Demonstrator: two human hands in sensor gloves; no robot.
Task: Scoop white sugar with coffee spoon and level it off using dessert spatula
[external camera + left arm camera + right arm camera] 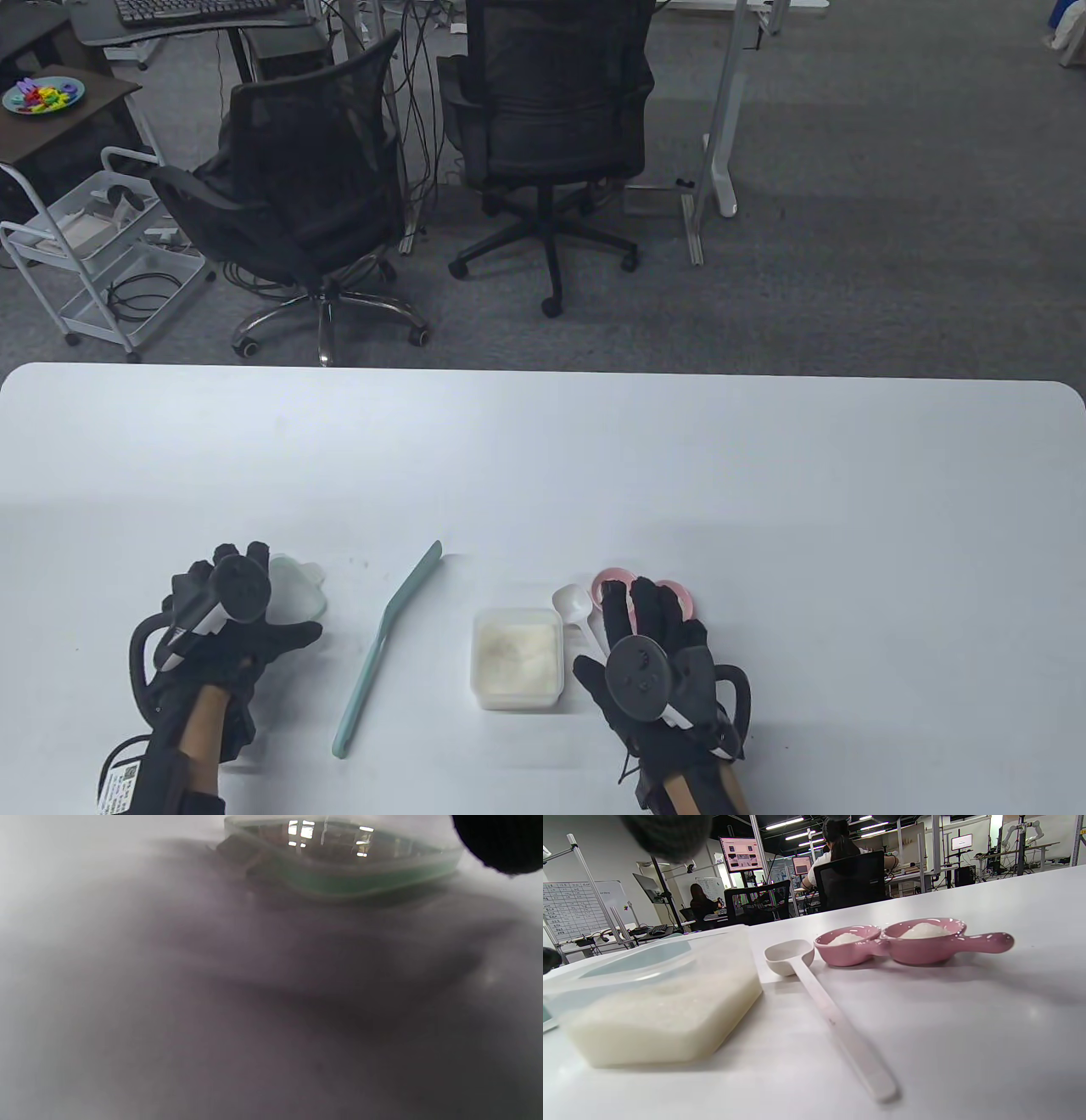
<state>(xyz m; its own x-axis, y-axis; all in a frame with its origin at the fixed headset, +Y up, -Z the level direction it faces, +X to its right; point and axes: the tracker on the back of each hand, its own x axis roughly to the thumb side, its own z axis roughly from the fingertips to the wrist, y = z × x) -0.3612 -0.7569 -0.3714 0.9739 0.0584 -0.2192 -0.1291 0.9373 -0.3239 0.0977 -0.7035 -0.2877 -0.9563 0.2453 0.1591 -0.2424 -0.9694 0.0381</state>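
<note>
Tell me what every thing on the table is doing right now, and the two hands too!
Sugar box: open, sugar inside.
Lid: off, lying by the left hand.
Coffee spoon: lying on the table, empty.
Dessert spatula: lying flat, untouched.
Pink double dish: sugar in both cups.
Left hand: holds nothing.
Right hand: over the spoon's handle, holds nothing.

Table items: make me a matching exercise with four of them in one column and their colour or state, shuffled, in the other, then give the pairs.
Column one:
1. dessert spatula
2. coffee spoon
3. double dish
4. sugar container

Column two:
A. pink, white sugar in both cups
B. clear, square, lid off, sugar inside
C. pale green, long, lying untouched between the hands
D. white, bowl empty, lying beside the container

Pairs: 1-C, 2-D, 3-A, 4-B
</note>
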